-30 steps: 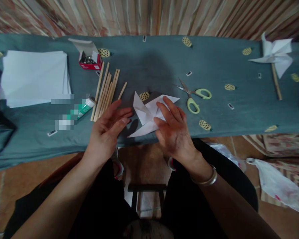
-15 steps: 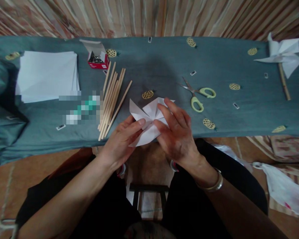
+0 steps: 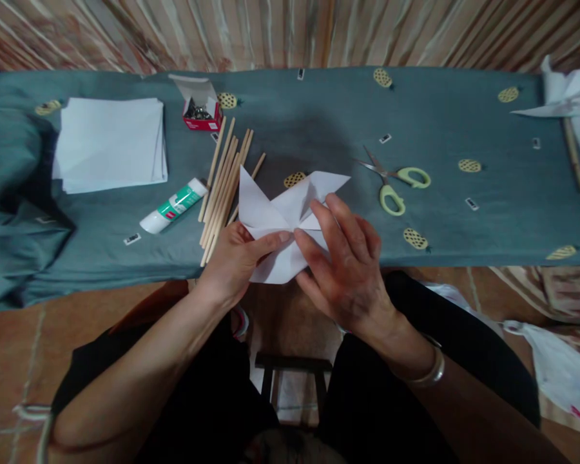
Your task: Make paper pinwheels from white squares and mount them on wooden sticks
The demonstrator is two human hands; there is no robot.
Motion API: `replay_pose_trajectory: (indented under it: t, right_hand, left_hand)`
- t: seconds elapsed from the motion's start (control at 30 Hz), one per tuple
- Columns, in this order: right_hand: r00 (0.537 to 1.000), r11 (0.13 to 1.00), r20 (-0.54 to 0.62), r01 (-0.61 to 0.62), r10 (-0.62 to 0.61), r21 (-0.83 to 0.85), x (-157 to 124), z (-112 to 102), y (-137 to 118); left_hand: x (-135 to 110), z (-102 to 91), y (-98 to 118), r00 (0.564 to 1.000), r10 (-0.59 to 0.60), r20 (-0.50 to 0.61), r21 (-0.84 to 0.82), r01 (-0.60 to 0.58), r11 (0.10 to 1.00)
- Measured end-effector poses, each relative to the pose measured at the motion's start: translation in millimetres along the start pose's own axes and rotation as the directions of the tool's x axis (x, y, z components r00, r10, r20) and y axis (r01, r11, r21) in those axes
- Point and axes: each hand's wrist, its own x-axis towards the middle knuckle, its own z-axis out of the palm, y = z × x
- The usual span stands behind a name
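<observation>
A white paper pinwheel (image 3: 273, 212), with several pointed blades, is held just over the front edge of the table. My left hand (image 3: 229, 261) grips it from the left, thumb pressed near its centre and the other fingers partly hidden beneath. On the opposite side, my right hand (image 3: 348, 270) has its fingers curled over the right blades, one fingertip close to the centre. What the fingers do under the paper cannot be seen. Wooden sticks (image 3: 223, 190) lie just beyond my left hand. Open scissors (image 3: 389, 178) with light green handles rest beyond my right hand.
A glue stick (image 3: 174, 206), a stack of white paper (image 3: 110, 145) and an open red box (image 3: 203, 120) of small metal pieces are on the left. A finished pinwheel on a stick (image 3: 571, 148) lies far right. Teal cloth (image 3: 439, 238) covers the table; behind hangs a striped curtain (image 3: 280, 32).
The pinwheel's blades have spread wider, and the paper's upper left and right points stand further out. My right fingers shifted slightly right. The whole view has turned a little left.
</observation>
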Motion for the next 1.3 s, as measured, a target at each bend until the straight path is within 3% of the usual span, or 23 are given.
replay_pose_trajectory:
  t: [0.13, 0.63, 0.73, 0.87, 0.93, 1.0, 1.07, 1.13, 1.2, 1.3]
  right_hand:
    - [0.998, 0.999, 0.054, -0.022, 0.02, 0.031, -1, -3, -2]
    - [0.998, 0.998, -0.011, 0.058, -0.058, 0.007, -2, -7, -3]
    - [0.998, 0.997, -0.058, -0.003, 0.008, 0.075, 0, -18, 0]
    - [0.964, 0.954, -0.16, -0.17, 0.213, 0.246, 2, -33, 12]
    - [0.921, 0.858, -0.09, -0.313, 0.379, 0.407, 3, -34, 19]
    - [0.854, 0.648, 0.086, -0.451, 0.513, 0.614, 5, -30, 24]
    - [0.797, 0.38, 0.273, -0.518, 0.538, 0.766, 8, -24, 27]
    - [0.765, 0.17, 0.397, -0.541, 0.508, 0.824, 11, -19, 28]
    - [0.73, 0.051, 0.465, -0.561, 0.501, 0.826, 13, -16, 27]
    - [0.675, 0.011, 0.508, -0.607, 0.535, 0.795, 14, -15, 26]
  left_hand:
    - [2, -0.1, -4, 0.999, 0.036, -0.026, 0.0, -0.036, 0.999]
    - [6, 2.4, -5, 0.994, 0.069, -0.081, -0.009, -0.07, 0.998]
    - [8, 1.0, -6, 0.991, 0.111, -0.078, 0.029, -0.109, 0.994]
    - [10, -0.7, -6, 0.979, 0.195, -0.057, 0.084, -0.19, 0.978]
    - [10, -0.1, -7, 0.974, 0.218, -0.055, 0.091, -0.213, 0.973]
    - [10, 1.8, -8, 0.975, 0.218, -0.046, 0.098, -0.212, 0.972]
    - [9, 4.9, -10, 0.976, 0.218, -0.024, 0.114, -0.214, 0.97]
    - [7, 8.1, -11, 0.976, 0.22, 0.008, 0.131, -0.219, 0.967]
    - [6, 10.8, -12, 0.974, 0.225, 0.03, 0.154, -0.227, 0.962]
    - [4, 13.4, -13, 0.973, 0.23, 0.036, 0.203, -0.232, 0.951]
